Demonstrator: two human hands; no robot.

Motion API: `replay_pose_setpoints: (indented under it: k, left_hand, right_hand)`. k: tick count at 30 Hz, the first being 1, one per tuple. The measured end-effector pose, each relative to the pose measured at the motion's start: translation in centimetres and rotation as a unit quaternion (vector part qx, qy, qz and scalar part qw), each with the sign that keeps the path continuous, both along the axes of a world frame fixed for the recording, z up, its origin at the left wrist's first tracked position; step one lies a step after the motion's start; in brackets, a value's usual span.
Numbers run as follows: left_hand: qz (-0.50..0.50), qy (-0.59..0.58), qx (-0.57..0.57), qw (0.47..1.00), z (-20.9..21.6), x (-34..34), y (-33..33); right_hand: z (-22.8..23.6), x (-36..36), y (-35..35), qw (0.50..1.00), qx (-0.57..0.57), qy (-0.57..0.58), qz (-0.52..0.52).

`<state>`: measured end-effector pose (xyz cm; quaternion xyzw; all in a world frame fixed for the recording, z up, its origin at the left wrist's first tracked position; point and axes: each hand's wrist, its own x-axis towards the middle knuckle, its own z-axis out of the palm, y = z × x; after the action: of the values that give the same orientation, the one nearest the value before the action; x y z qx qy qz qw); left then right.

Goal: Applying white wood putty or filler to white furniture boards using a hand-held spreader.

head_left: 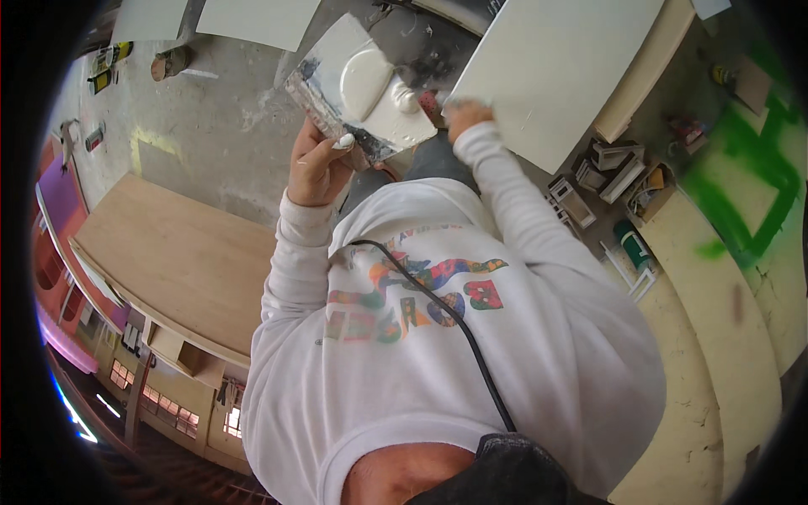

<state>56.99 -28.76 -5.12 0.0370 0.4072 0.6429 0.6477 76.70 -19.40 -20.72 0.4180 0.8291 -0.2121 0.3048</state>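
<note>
My left hand point(318, 168) grips the lower edge of a flat board point(389, 141), its thumb on top and smeared with white. Thick white putty point(367, 80) lies on the board in a wide smooth patch, with a smaller ridged heap beside it. Dark stains and dried crust mark the board's edges. To the right, my right hand point(468, 119) is closed and blurred by motion, close to the corner of a large white panel point(564, 71). A small dark red piece point(431, 104) shows between that hand and the putty; its kind is unclear.
A wooden tabletop point(181, 248) stands at my left. Pale sheets point(257, 18) lie at the far left, near a brown can point(171, 63). Small frames point(610, 168) and a green bottle point(631, 240) are on the right, before a yellowish panel with green paint point(757, 202).
</note>
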Motion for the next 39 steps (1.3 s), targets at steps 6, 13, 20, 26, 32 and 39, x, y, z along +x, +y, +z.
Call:
replay_pose_setpoints:
  k: [6, 13, 20, 26, 32, 39]
  left_hand:
    - [-0.003, 0.014, 0.023, 1.000, 0.7, 0.0, -1.6]
    - [-0.029, 0.056, -0.021, 0.998, 1.1, 0.6, -4.9]
    - [0.005, 0.039, -0.015, 0.999, 0.5, 0.4, -10.2]
    - [0.029, 0.002, 0.015, 0.999, -0.1, -0.1, -11.7]
    - [-0.021, 0.028, -0.015, 0.999, -0.4, -0.5, -13.1]
    - [-0.030, 0.023, -0.015, 0.999, -0.3, -1.2, -13.5]
  right_hand:
    - [-0.6, 5.4, 11.1, 0.968, 0.072, 0.047, -0.237]
    - [-12.2, 15.5, 27.2, 0.956, 0.224, 0.079, -0.169]
    - [-2.8, 1.3, 3.6, 0.990, 0.054, -0.060, -0.117]
    - [0.1, 3.5, -1.4, 0.985, 0.059, 0.099, -0.131]
    - [-4.4, 15.5, 18.9, 0.945, 0.153, -0.015, -0.290]
    - [-9.4, 15.3, 17.2, 0.935, 0.106, 0.046, -0.336]
